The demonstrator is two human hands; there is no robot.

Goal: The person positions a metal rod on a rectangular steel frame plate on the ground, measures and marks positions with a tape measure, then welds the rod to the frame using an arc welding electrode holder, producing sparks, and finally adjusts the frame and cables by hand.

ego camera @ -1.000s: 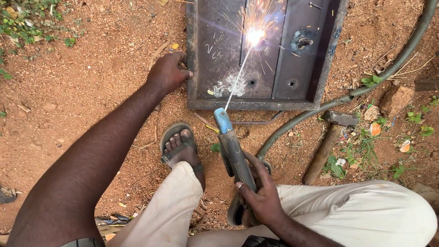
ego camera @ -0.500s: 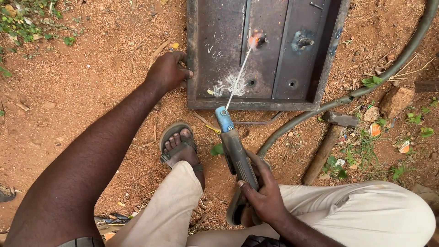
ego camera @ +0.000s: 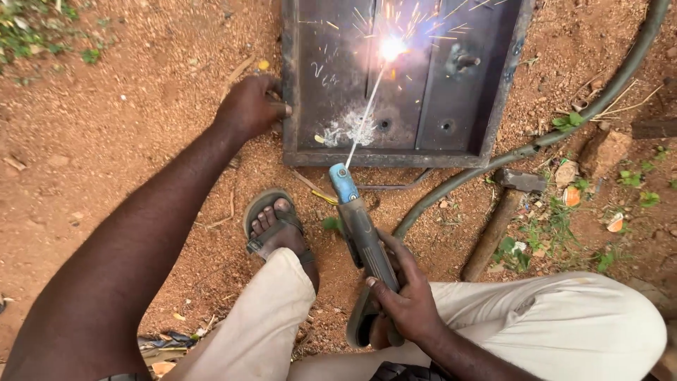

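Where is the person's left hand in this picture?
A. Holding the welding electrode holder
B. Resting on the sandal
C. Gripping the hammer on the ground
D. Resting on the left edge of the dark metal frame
D: the left hand lies on the left edge of the metal frame, while the right hand grips the electrode holder and the hammer lies untouched.

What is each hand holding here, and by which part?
The right hand grips the electrode holder by its lower handle, rod sparking on the metal frame. The left hand rests on the frame's left edge, holding nothing else.
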